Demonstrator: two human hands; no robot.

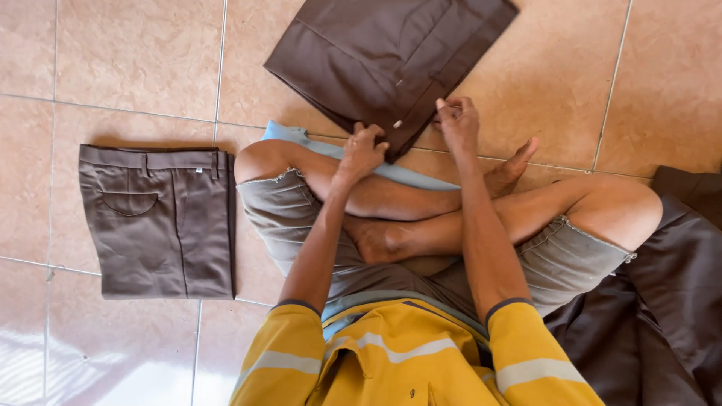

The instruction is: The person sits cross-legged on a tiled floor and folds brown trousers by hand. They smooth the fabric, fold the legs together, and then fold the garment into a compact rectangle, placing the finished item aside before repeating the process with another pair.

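Sat cross-legged on the tiled floor (135,68), mid-fold on dark brown trousers (383,53) lying just ahead. Left hand (362,150) pressed on the near corner; right hand (457,120) pinched the hem, seemingly. Needed squaring, then stacking beside the folded trousers (162,222).

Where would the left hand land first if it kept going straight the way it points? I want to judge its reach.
Probably on the dark brown folded trousers; the left hand already touches their near edge.
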